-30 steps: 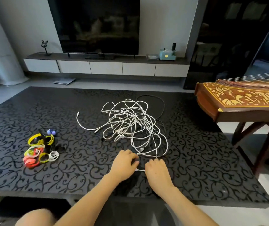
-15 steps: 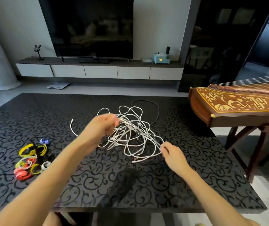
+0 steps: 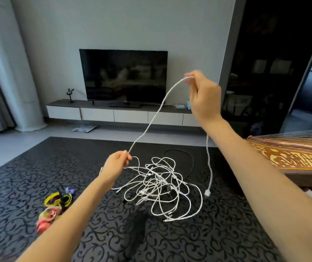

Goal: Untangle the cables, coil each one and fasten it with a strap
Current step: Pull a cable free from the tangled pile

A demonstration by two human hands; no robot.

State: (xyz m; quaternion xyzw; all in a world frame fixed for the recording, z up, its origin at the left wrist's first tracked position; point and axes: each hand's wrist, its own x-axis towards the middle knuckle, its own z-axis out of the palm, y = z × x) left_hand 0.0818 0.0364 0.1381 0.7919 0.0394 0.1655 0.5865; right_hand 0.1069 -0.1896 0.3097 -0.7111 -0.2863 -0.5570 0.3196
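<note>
A tangle of white cables [image 3: 161, 184] lies in the middle of the black patterned table [image 3: 217, 233], with a black cable [image 3: 189, 157] looping behind it. My right hand [image 3: 202, 95] is raised high and pinches one white cable [image 3: 151, 120] near its end. That cable's plug [image 3: 207, 192] dangles just above the table. My left hand [image 3: 116, 164] pinches the same cable lower down, just left of the tangle. A heap of coloured straps [image 3: 55, 207] lies at the table's left, partly behind my left forearm.
A wooden zither [image 3: 291, 157] on a stand is close to the table's right side, under my right forearm. Beyond the table are a television [image 3: 123, 76], a low cabinet [image 3: 113, 114] and a dark glass cupboard [image 3: 264, 72].
My right hand rose from the table to head height, drawing one white cable up out of the tangle. My left hand shifted left and now pinches that cable. The camera tilted upward.
</note>
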